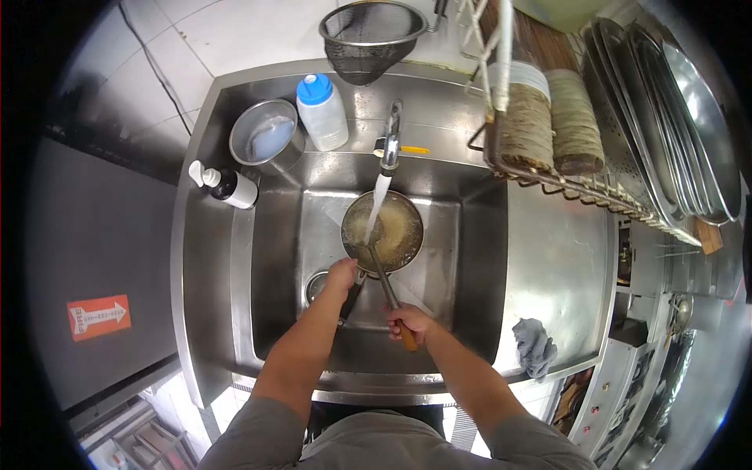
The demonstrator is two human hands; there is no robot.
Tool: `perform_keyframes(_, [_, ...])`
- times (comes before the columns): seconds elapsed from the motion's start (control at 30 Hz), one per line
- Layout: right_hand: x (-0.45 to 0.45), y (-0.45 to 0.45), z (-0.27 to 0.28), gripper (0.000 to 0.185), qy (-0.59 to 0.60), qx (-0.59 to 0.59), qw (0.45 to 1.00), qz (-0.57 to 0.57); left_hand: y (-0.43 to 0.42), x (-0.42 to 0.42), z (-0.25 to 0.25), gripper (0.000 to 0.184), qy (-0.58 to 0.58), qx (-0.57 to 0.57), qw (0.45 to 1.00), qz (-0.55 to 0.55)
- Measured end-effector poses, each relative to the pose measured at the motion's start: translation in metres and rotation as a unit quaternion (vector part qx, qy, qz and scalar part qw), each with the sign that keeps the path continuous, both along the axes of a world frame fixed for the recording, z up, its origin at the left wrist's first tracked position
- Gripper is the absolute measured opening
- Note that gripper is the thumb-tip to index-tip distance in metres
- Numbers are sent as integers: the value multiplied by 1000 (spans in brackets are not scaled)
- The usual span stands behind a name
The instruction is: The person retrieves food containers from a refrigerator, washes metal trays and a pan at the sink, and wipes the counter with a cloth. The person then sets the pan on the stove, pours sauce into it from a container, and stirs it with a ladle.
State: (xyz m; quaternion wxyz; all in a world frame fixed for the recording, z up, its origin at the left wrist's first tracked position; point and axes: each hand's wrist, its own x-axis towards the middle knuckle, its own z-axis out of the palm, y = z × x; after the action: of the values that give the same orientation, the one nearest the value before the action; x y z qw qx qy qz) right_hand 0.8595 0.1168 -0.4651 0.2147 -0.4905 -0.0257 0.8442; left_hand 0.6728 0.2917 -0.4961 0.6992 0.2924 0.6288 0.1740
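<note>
Cloudy brownish water fills a round pan (416,249) in the sink, under the running faucet (391,145). My left hand (342,276) is closed at the pan's near-left rim, beside its dark handle (352,301); the exact grip is partly hidden. A long metal ladle (382,276) with a wooden end is held in my right hand (409,324), fingers wrapped round the handle. The ladle's head dips into the water under the stream, so its shape is hard to make out. Left of the pan handle, a small round metal item (316,287) lies on the sink floor.
Behind the sink basin (479,258) stand a metal pot (249,141), a blue-capped bottle (323,117) and a pump bottle (233,189). A strainer (370,55) hangs above. The wire rack (564,192) with trays (666,117) overhangs the right side, where a grey cloth (534,347) lies.
</note>
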Motion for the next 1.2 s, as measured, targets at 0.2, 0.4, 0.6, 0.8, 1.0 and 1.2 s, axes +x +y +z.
perform_keyframes(0.2, [-17,-32,123,49,-35,23,995,-88,8,35,-23,45,18,4,998,56])
perform_keyframes(0.4, [9,-63,192,55,-23,40,995,-89,70,39,-59,39,139,181,959,-168])
perform_keyframes(0.6, [29,-65,198,53,-375,161,895,178,125,63,109,22,222,551,674,-439])
perform_keyframes(0.8, [19,-70,195,63,-457,119,866,166,125,47,130,33,157,542,735,-376])
perform_keyframes(1.0, [37,-113,172,55,-652,262,699,136,164,-9,243,34,284,682,667,-100])
perform_keyframes(1.2, [48,-123,188,55,-689,334,635,101,309,-52,212,59,432,468,695,-333])
